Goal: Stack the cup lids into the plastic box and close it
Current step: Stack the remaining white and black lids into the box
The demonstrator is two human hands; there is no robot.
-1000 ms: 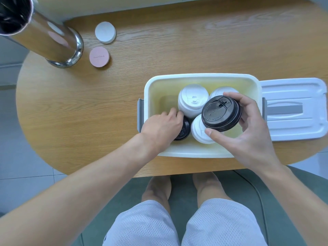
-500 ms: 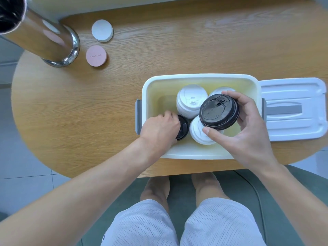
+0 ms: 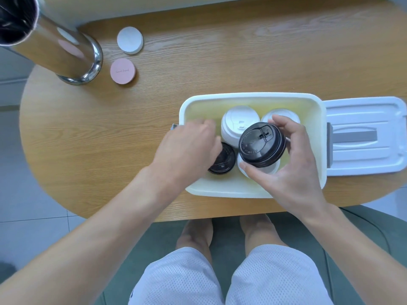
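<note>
A white plastic box (image 3: 251, 97) stands open near the table's front edge. Inside it are a tall stack of white cup lids (image 3: 236, 124), another white stack (image 3: 284, 113) behind my right hand, and a third white stack (image 3: 268, 170) under the black one I hold. My right hand (image 3: 288, 164) grips a stack of black lids (image 3: 262, 145) just above the box. My left hand (image 3: 189, 148) reaches into the box's left part, its fingers on a low black lid stack (image 3: 222, 160). The box's white cover (image 3: 363, 135) lies to its right.
A shiny metal cylinder (image 3: 57, 49) stands at the far left of the wooden table (image 3: 220, 51). Beside it lie a white round disc (image 3: 130, 40) and a pink round disc (image 3: 122, 71). My knees and a green seat are below the table edge.
My left hand has drawn slightly left over the low black lids. My right hand has kept the black stack above the box, nearly still.
</note>
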